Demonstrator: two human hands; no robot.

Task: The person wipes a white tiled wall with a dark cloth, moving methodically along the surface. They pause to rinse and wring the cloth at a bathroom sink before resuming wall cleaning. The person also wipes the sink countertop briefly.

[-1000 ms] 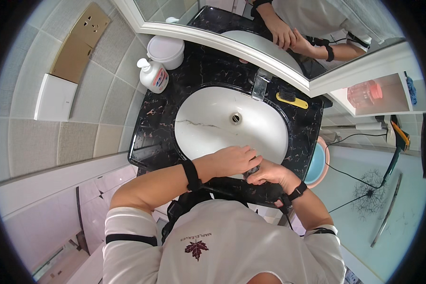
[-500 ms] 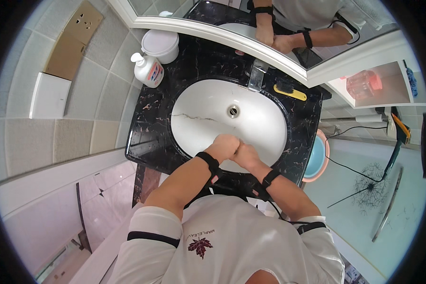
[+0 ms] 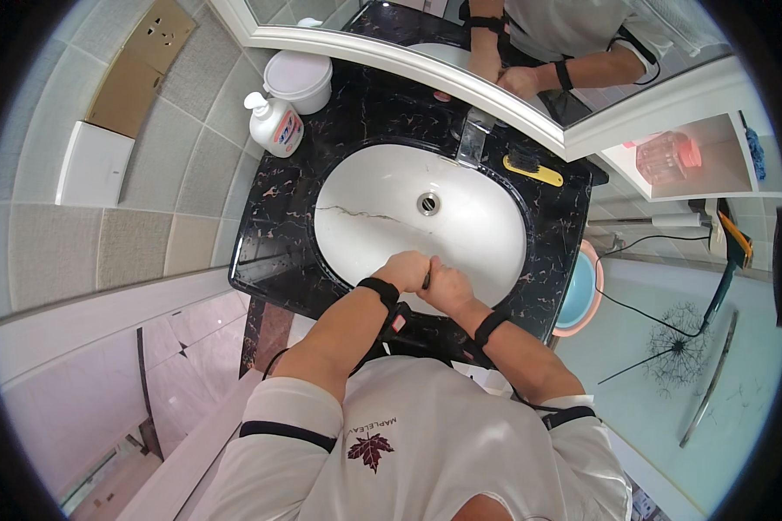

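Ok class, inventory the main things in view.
Countertop: 1, marbled black, under mirror
Washbasin: 1, white, in countertop
Faucet: 1, silver, behind washbasin
Mirror: 1, white-framed, above faucet
Pump bottle: 1, white, countertop's left
Lidded tub: 1, white, behind pump bottle
Brush: 1, yellow-black, right of faucet
Plastic basin: 1, blue-pink, right of countertop
Small object: 1, dark, above washbasin
Left hand: 1, black-banded, above washbasin
Right hand: 1, black-banded, beside left

1. Grey and beige tiles cover the left wall [image 3: 148, 165], which bears a gold-coloured socket plate [image 3: 143, 68] and a white plate [image 3: 94, 165].
2. A black marbled counter [image 3: 274, 247] surrounds an oval white sink [image 3: 487, 226].
3. A white-framed mirror [image 3: 573, 52] runs along its far side.
4. An open white shelf [image 3: 723, 156] sits at right.
5. Pale floor tiles [image 3: 204, 352] show at lower left.
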